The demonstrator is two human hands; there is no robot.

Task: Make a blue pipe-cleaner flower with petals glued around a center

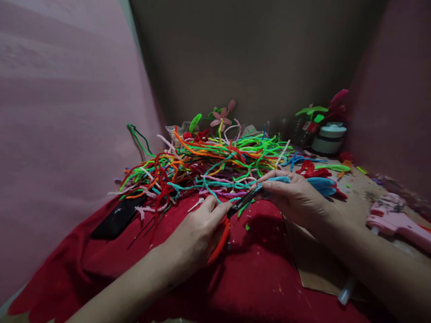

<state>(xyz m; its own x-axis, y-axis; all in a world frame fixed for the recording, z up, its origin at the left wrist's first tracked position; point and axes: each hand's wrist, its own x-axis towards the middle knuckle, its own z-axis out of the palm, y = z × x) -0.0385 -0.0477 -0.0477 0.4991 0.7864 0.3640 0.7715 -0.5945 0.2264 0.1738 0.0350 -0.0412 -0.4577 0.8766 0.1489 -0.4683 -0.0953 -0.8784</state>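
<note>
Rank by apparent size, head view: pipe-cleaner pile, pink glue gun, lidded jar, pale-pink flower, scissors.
Largest to smallest:
1. Pipe-cleaner pile
2. Pink glue gun, visible part only; it runs to the frame edge
3. Lidded jar
4. Pale-pink flower
Unranked: scissors, partly hidden by the left hand.

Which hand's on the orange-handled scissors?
The left hand: it grips the orange-handled scissors, whereas the right hand pinches a light-blue fuzzy piece.

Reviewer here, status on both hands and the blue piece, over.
Left hand gripping orange-handled tool. Right hand pinching blue fuzzy piece at tool's tip. Tangled pipe cleaners heaped just beyond, possibly crowding the work.
</note>
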